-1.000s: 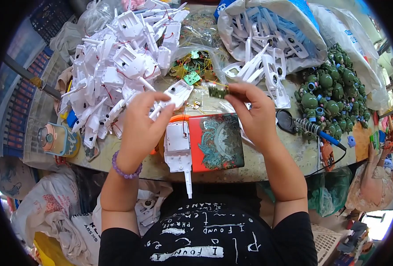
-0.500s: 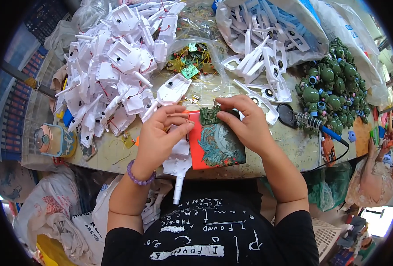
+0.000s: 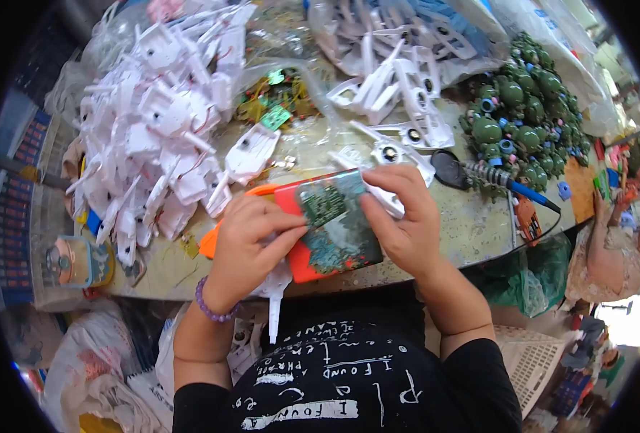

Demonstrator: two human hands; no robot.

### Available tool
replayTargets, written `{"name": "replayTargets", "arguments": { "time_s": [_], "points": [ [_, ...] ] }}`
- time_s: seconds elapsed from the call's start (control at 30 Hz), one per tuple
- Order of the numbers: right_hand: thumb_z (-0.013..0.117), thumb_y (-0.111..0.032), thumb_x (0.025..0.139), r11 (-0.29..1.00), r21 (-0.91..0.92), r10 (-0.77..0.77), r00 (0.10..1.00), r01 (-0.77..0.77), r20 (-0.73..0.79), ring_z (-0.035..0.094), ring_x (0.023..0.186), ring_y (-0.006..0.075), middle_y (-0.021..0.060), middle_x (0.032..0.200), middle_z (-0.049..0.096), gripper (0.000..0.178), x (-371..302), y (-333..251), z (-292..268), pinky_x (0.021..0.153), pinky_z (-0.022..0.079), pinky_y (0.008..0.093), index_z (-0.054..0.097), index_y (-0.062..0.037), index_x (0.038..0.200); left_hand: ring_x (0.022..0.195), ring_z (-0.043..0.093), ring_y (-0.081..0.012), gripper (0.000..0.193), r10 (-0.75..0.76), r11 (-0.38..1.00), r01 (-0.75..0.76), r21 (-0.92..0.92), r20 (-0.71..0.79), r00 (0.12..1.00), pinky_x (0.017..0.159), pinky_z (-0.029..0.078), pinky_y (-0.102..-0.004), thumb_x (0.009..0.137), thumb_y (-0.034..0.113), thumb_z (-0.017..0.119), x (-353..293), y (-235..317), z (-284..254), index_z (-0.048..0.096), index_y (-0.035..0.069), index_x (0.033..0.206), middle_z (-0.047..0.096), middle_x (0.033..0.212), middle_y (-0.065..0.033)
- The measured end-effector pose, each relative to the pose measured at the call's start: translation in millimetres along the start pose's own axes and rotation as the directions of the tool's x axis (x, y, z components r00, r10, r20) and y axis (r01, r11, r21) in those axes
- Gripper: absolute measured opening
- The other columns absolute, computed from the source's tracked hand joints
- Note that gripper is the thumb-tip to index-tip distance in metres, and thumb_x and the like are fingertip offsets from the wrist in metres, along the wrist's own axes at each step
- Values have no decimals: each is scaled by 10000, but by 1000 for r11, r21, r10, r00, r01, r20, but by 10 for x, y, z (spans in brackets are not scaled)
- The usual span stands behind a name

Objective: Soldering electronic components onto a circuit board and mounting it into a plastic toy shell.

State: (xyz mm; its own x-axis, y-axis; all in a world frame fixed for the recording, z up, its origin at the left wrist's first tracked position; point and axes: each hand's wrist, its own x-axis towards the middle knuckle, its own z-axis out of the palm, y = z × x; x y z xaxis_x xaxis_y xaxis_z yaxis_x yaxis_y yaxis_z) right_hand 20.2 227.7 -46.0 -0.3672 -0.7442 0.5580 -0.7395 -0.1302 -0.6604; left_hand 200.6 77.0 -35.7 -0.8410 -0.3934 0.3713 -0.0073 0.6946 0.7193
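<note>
A small green circuit board [image 3: 325, 206] rests over a red box with a dark patterned lid [image 3: 349, 245] in front of me. My left hand [image 3: 255, 234] is pinched, its thumb and fingertips at the board's lower left edge; what lies between them is too small to tell. At the box's right edge, my right hand [image 3: 406, 220] has thumb and forefinger apart, clear of the board. Below my left hand, a white plastic handle part [image 3: 274, 307] sticks out past the table edge, its upper end hidden by that hand.
White plastic shells [image 3: 165, 115] are heaped at left, with bagged circuit boards [image 3: 277, 115] behind. White frames [image 3: 399, 79] and green round-bodied parts [image 3: 511, 133] stand at back right. A blue-handled soldering iron [image 3: 533, 198] sits in its coil holder. Something orange [image 3: 209, 244] lies beside my left hand.
My right fingers have let go of the circuit board, which now lies tilted lower on the box. My left fingertips have come to its edge. The whole view has shifted and the box appears tilted.
</note>
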Motion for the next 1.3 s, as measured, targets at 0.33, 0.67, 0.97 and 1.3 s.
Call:
{"name": "replayTargets", "arguments": {
  "time_s": [0.33,0.67,0.97,1.3],
  "points": [
    [618,-93,913,851,467,525,364,-240,-769,438,657,53,-4,857,521,190,-609,631,-917,549,347,206,518,-45,1067,732,557,-200,104,-81,996,79,-46,-35,996,745,408,-340,693,82,754,-46,-8,83,719,74,790,600,720,-30],
    [551,-290,955,828,137,442,482,-544,-757,429,551,37,-52,643,490,252,-511,692,-1602,488,307,196,656,-64,919,762,585,-215,101,-190,977,185,-103,-48,981,730,432,-330,742,43,715,-70,-39,73,715,38,842,626,781,-57],
    [470,-229,977,997,66,43,523,26,-851,362,528,93,9,659,408,237,-1010,-9,-1431,474,303,247,521,-41,841,940,623,-267,100,19,995,-15,97,-50,999,819,484,-339,693,7,707,54,37,48,670,17,785,643,1004,-117],
    [436,-402,991,922,97,-318,875,376,-365,420,444,137,1,579,474,357,-696,-319,-483,428,313,278,487,-65,882,1006,662,-325,132,236,940,-239,242,43,971,841,533,-385,669,-21,694,116,55,56,613,5,770,684,1053,-134]
  ]
}}
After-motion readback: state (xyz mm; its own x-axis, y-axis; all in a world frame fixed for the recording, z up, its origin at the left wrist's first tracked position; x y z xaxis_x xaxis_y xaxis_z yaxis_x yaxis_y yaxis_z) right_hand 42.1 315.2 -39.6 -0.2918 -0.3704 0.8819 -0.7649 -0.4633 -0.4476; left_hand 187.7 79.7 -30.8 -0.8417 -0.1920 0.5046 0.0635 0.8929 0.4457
